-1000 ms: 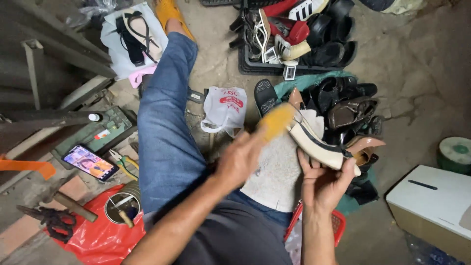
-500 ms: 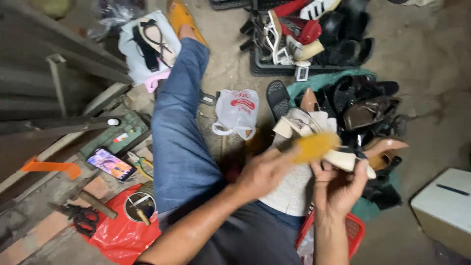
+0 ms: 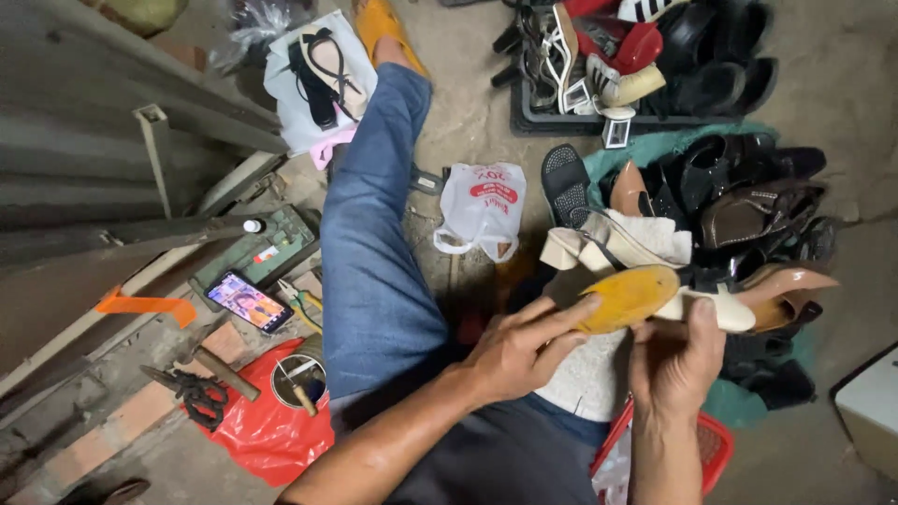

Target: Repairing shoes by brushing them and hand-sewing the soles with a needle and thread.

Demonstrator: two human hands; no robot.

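My left hand (image 3: 519,348) holds a flat yellow-orange sole piece (image 3: 629,295) by its near end, fingers stretched along its edge. The piece lies against the underside of a cream heeled shoe (image 3: 599,245), whose block heel points left. My right hand (image 3: 675,360) grips that shoe from below near the toe, thumb up on its side. Both hands are over my lap, above a white cloth (image 3: 589,374). My leg in blue jeans (image 3: 374,243) stretches away toward the top.
A pile of dark and brown shoes (image 3: 748,215) lies to the right and a black tray of shoes (image 3: 645,56) beyond it. A white plastic bag (image 3: 482,206), phone (image 3: 248,301), scissors (image 3: 192,393), glue can (image 3: 297,379) on red plastic, red basket (image 3: 711,449) and white box (image 3: 870,411) surround me.
The view has shifted. My left hand has brought the yellow sole piece down and right, from raised above the shoe to flat against its underside. My right hand keeps its hold.
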